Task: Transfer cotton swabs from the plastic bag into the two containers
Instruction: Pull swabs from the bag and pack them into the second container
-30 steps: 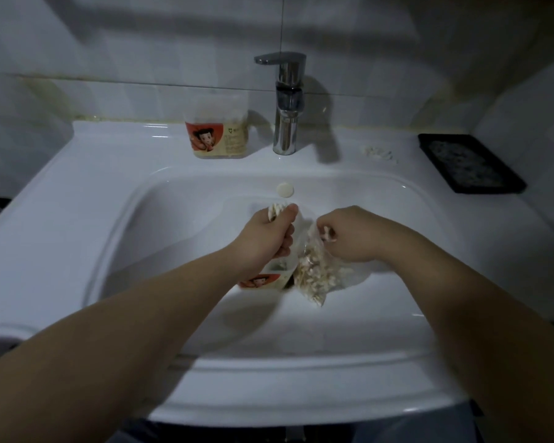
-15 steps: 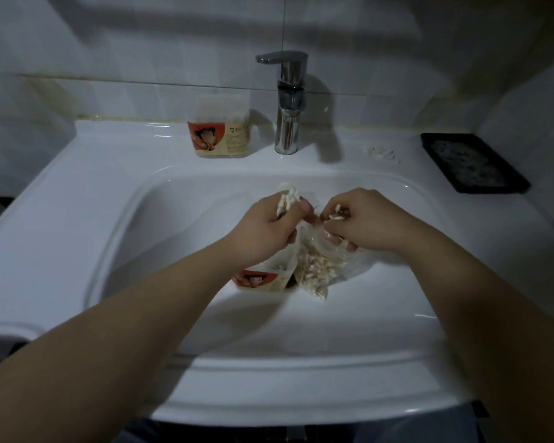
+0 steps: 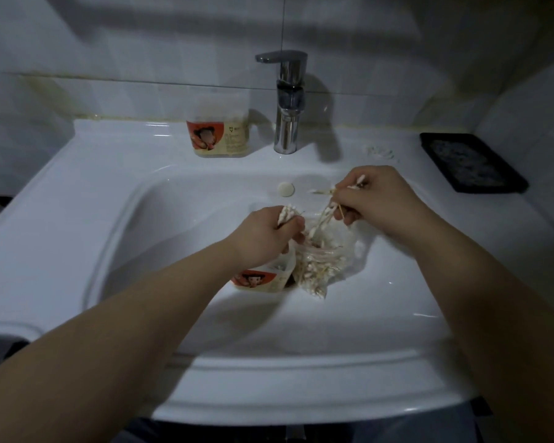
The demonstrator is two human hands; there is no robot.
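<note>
Cotton swabs (image 3: pixel 314 273): most are in the plastic bag (image 3: pixel 346 247), the rest split between both hands. All of it is mid-basin in the sink (image 3: pixel 77 219).

Sink: white, with a wide ledge all round. Faucet (image 3: pixel 287 123) at 12 o'clock on the back ledge, chrome, upright. Black tray (image 3: pixel 470 163) at 2 o'clock on the ledge, by the right wall. Container on the ledge (image 3: pixel 219 129) at 11 o'clock, just left of the faucet, upright, red-and-cream label, clear upper part. Can't read its contents from here.

Container in the basin (image 3: pixel 263 279): same label, at basin centre, touching the bag on its 3 o'clock side. Its top is hidden under the left wrist, so can't tell the fill level.

Bag: clear, slumped on the basin floor, mouth toward 12 o'clock, packed with swabs.

Left hand (image 3: pixel 263 238): fist closed round a bunch of swabs, white tips poking out at 12 o'clock. It sits over the container in the basin.

Right hand (image 3: pixel 375 196): at 1 o'clock above the bag, fingers pinching a loose cluster of swabs. The sticks splay, and some trail toward 7 o'clock into the bag mouth.

Small stuff: round white overflow cap (image 3: pixel 286 189) on the back basin wall at 12 o'clock. Pale scatter (image 3: pixel 379 151) on the ledge between faucet and tray, too small to identify.
</note>
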